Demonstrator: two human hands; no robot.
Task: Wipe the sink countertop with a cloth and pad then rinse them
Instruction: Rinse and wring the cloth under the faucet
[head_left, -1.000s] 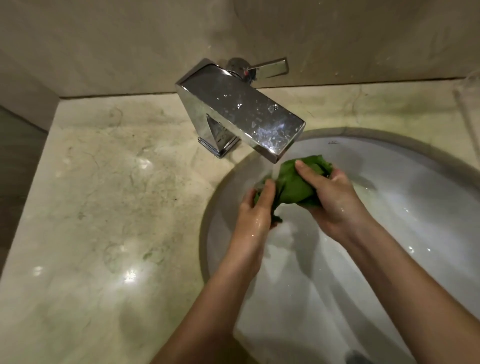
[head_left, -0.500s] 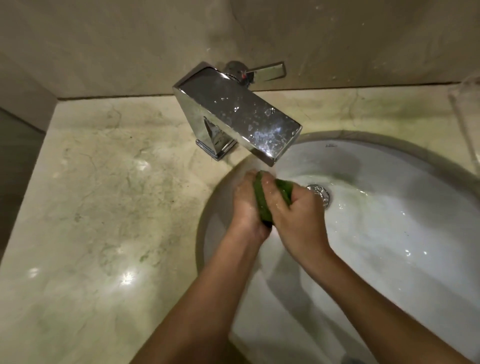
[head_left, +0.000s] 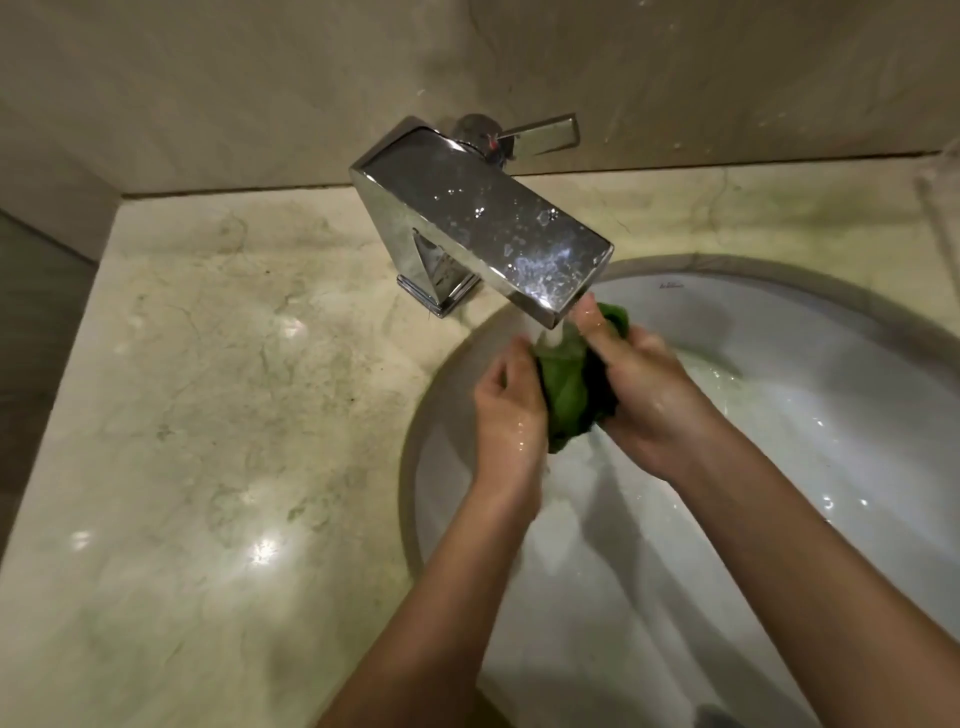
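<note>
A green cloth (head_left: 569, 387) is bunched in the running water directly beneath the tap (head_left: 478, 228), over the sink (head_left: 831, 415). The left hand (head_left: 511, 410) and right hand (head_left: 649, 395) both hold it, fingers (head_left: 592, 325) curled round the wad. Water striking it so close under the tap could spray onto the marble surface (head_left: 208, 415) left of the tap. Slippery fingers might also drop the cloth into the bowl.

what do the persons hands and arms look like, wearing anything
Nothing worn shows. The left forearm and right forearm are bare to the frame edge: no sleeves, watch or bracelet. The left hand and right hand have no gloves or visible rings. Both hands are wet, with droplets glinting on their backs.
</note>
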